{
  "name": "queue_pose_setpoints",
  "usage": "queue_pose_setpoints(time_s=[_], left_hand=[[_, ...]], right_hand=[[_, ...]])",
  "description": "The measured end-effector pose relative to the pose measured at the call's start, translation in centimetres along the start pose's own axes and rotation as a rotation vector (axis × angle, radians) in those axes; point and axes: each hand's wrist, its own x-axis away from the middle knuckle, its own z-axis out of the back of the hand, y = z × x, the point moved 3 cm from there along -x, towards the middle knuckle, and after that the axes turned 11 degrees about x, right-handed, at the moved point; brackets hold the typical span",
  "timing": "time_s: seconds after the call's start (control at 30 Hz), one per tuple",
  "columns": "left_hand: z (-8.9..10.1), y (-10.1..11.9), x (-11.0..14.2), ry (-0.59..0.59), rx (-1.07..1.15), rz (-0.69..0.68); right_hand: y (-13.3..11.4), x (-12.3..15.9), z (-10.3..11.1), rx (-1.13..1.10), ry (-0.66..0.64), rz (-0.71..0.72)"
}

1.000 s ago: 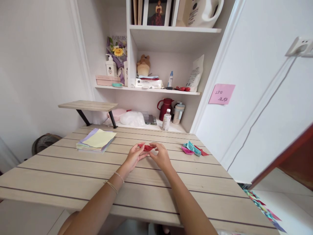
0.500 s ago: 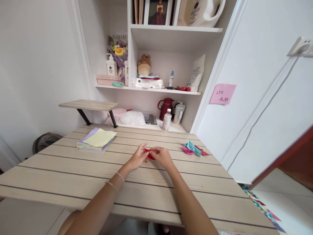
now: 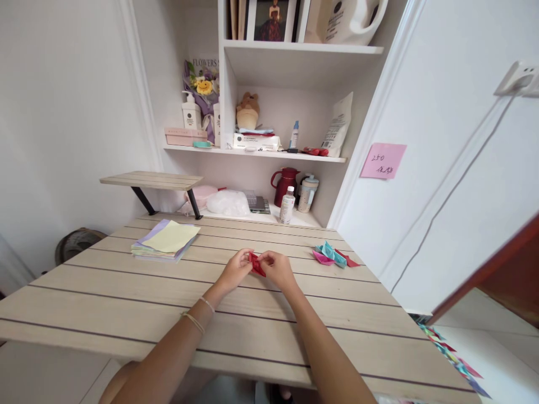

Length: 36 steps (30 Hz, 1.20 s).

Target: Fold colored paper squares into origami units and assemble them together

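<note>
A small folded red paper (image 3: 256,264) is held just above the wooden table (image 3: 126,303), near its middle. My left hand (image 3: 234,270) pinches its left end with closed fingers. My right hand (image 3: 278,270) pinches its right side, fingers curled together. A stack of coloured paper sheets (image 3: 166,240) with a yellow sheet on top lies at the table's far left. Several folded paper pieces (image 3: 334,255) in pink, teal and red lie on the table to the right of my hands.
A small raised wooden shelf (image 3: 152,180) stands at the table's back left. Behind it are wall shelves with a red jug (image 3: 285,187), a bottle (image 3: 287,206), a plastic bag (image 3: 228,203) and other items. A pink note (image 3: 382,161) sticks on the right wall.
The red paper went from stretched out flat between my hands to folded smaller and tilted. My hands have drawn closer together and slightly toward me.
</note>
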Motion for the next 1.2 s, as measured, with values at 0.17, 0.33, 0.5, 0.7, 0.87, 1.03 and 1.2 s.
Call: queue_pose_setpoints(time_s=[0.17,0.33,0.5,0.7,0.87,1.03,1.2], left_hand=[[0.2,0.1,-0.1,0.042,0.006,0.023],[0.3,0.2,-0.1,0.035,-0.039,0.000],[0.2,0.2,0.0,0.020,-0.092,-0.037],[0.3,0.2,-0.1,0.032,-0.081,-0.037],[-0.1,0.5,0.2,0.026,0.068,0.025],[-0.3,0.3,0.4,0.042,0.108,0.064],[0.1,0.4,0.4,0.100,0.108,0.056]], right_hand=[[-0.5,0.2,0.1,0.007,-0.054,-0.019],[-0.6,0.0,0.5,0.123,0.028,0.054],[-0.2,-0.1,0.5,0.204,0.135,0.057],[-0.2,0.0,0.5,0.212,0.137,0.065],[-0.9,0.1,0.3,0.249,0.091,0.138],[-0.9,0.2,0.2,0.289,0.098,0.147],[-1.1,0.2,0.3,0.265,0.085,0.173]])
